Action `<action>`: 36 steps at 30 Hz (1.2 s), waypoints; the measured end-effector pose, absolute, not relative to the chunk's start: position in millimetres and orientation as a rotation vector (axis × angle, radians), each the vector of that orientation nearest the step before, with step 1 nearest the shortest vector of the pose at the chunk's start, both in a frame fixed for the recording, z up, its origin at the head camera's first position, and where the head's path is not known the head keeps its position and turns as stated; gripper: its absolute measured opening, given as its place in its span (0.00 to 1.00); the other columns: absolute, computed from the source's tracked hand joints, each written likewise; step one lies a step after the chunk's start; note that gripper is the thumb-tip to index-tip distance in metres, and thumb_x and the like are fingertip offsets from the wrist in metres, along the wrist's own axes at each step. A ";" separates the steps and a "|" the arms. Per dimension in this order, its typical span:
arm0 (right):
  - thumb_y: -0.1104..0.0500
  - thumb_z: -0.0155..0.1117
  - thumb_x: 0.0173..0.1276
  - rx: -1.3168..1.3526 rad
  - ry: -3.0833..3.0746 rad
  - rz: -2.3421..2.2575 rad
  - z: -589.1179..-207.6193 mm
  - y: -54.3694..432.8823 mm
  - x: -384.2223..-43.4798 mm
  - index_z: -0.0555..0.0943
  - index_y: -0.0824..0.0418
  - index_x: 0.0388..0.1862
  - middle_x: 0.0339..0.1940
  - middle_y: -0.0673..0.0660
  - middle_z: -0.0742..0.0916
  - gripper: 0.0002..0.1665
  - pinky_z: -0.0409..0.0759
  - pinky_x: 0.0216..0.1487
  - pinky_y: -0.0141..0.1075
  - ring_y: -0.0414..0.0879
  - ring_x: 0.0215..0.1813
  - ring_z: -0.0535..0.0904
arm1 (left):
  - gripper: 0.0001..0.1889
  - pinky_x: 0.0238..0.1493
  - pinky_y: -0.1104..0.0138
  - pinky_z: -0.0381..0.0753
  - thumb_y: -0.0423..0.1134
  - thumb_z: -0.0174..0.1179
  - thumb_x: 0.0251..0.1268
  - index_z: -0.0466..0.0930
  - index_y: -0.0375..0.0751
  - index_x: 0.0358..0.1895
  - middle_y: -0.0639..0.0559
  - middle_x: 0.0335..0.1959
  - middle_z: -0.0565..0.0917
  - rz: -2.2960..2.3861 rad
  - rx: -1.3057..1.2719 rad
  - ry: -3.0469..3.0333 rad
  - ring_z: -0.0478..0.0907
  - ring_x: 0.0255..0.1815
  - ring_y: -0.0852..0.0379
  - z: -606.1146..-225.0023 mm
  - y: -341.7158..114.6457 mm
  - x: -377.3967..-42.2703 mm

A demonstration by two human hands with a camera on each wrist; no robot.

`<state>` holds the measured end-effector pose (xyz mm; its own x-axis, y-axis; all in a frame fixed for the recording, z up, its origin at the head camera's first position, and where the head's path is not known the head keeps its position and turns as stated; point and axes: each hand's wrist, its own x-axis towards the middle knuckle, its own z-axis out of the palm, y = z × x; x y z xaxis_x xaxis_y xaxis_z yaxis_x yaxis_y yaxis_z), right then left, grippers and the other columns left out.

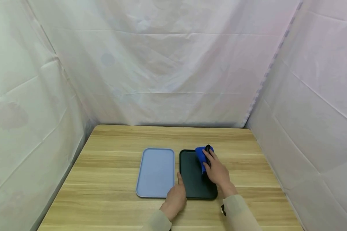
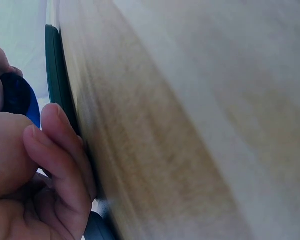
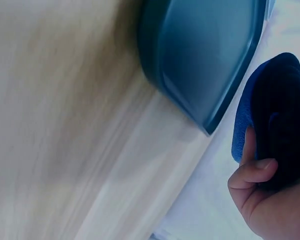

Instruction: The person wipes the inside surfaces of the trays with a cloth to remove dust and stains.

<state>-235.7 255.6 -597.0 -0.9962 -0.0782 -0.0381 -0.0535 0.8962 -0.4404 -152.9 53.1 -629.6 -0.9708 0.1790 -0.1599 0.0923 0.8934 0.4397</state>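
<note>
A dark green tray [image 1: 191, 179] lies on the table. At its near left corner my left hand [image 1: 176, 196] holds the edge, with the index finger straight along the left rim. In the left wrist view, other fingers [image 2: 65, 165] curl by the tray's rim [image 2: 57, 70]. My right hand [image 1: 218, 171] grips a blue cleaning pad [image 1: 200, 154] by its black handle over the tray's far right part. In the right wrist view, a gap shows between the pad [image 3: 244, 117] and the tray [image 3: 205, 60]; the thumb and a finger curl round the dark part.
Just left of the green tray, a light blue tray [image 1: 156, 173] lies flat on the wood-grain table [image 1: 104, 179]. White sheets [image 1: 167, 64] hang behind the table and along both sides.
</note>
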 end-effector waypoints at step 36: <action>0.50 0.53 0.82 -0.019 2.989 -0.565 -596.1 329.2 -248.0 0.56 0.48 0.86 0.85 0.69 0.58 0.38 0.81 0.47 0.62 0.74 0.65 0.78 | 0.45 0.14 0.66 0.67 0.28 0.66 0.65 0.50 0.24 0.81 0.47 0.15 0.74 0.697 0.187 2.858 0.66 0.10 0.59 -632.2 53.7 -152.3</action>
<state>-248.0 329.2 -596.1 -0.9949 -0.0308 -0.0957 0.0063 0.9311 -0.3648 -152.3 53.7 -632.2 -0.9733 0.1674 -0.1568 0.0765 0.8814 0.4661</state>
